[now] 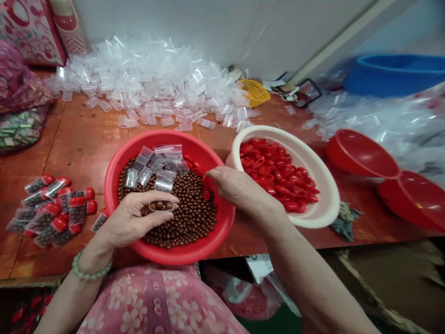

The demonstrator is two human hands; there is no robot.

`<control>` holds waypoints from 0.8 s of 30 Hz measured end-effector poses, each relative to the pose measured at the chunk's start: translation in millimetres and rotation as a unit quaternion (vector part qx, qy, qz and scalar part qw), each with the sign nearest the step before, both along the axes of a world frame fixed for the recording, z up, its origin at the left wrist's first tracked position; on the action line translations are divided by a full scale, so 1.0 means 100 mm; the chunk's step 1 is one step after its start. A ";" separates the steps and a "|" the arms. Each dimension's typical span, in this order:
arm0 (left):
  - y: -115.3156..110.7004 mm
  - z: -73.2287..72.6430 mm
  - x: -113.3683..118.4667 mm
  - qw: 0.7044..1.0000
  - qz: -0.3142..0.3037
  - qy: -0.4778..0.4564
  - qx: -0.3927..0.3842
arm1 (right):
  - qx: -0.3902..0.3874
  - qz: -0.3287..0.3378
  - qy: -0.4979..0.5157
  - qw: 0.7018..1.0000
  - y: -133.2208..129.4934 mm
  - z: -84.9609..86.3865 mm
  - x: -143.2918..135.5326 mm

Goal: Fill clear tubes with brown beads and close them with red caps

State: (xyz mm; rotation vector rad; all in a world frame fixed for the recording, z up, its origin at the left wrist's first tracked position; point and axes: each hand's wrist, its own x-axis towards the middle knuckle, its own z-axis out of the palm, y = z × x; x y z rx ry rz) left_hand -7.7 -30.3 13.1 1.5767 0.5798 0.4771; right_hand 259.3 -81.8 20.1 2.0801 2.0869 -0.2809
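My left hand (134,218) pinches a small clear plastic container (162,205) between thumb and fingers. Its open end faces up, and brown balls fill it. Both hands are over a red basin (170,257) that holds many brown balls (189,218). Several unfilled clear containers (166,174) lie on the balls toward the back. At the basin's right side, my right hand (229,185) has its fingers closed on a red cap (206,188). Other red caps (191,163) lie just beside those fingertips, whose undersides are hidden.
A white basin (327,185) of red caps stands to the right. Filled, capped containers (45,215) lie at left. A heap of clear containers (153,79) sits against the wall, near a yellow basket (255,91). Red bowls (361,150) and a blue tub (392,76) stand far right.
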 end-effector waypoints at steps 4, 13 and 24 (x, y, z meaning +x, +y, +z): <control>0.00 0.01 0.02 0.999 0.018 0.009 -0.028 | -0.047 0.099 -0.089 0.990 0.07 -0.07 -0.08; -0.07 -0.04 0.05 0.990 0.073 -0.010 -0.121 | 0.055 0.111 0.100 0.987 0.03 -0.10 0.05; -0.21 -0.05 0.25 0.933 0.169 -0.066 -0.311 | 0.202 -0.130 0.657 0.715 -0.02 -0.10 -0.79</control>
